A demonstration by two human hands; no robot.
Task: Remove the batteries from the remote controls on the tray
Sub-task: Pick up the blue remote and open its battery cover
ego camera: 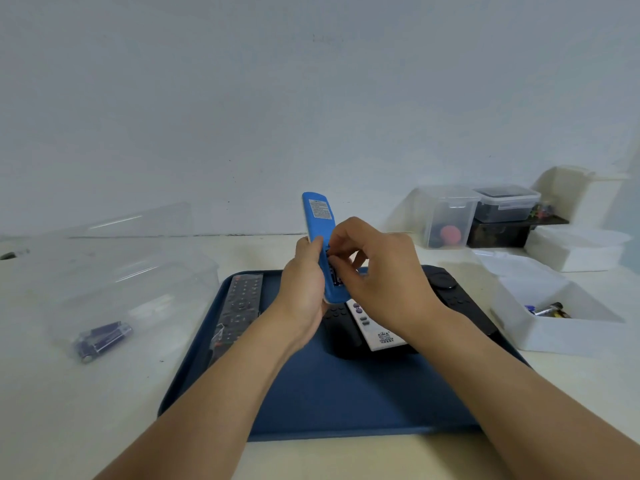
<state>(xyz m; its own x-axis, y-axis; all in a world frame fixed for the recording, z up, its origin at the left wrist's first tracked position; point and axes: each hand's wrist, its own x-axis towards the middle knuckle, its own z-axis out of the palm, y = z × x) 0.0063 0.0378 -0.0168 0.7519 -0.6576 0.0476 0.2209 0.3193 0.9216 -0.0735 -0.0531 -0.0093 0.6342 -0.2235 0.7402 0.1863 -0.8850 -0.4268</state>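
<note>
Holding the blue remote (320,233) up above the tray (346,393), back side toward you, your left hand (304,289) wraps its lower half with the thumb laid along the near edge, while your right hand (370,268) curls its fingertips into the open battery bay, where something dark and purple shows; whether you are already pinching a cell there I cannot tell. The remote stands nearly upright, its long axis running up and slightly left, the labelled end pointing at the wall and the battery end down by your palms. Judge it as a light, stiff plastic shell, probably with a smooth skin that may slip, so keep the grip on the narrow side edges low down, as you have it, and leave the bay uncovered. The cells should be small, hard and smooth, likely held by a spring; pry at the free end with a fingertip rather than pulling from the middle. Other remotes lie on the tray: a dark grey remote (239,306) at the left with its long axis running away from you, a white remote (374,327) resting on a black remote (446,296). Loose batteries (104,337) sit in the clear bin (138,271) on your left, and more lie in the white box (554,327) on your right.
</note>
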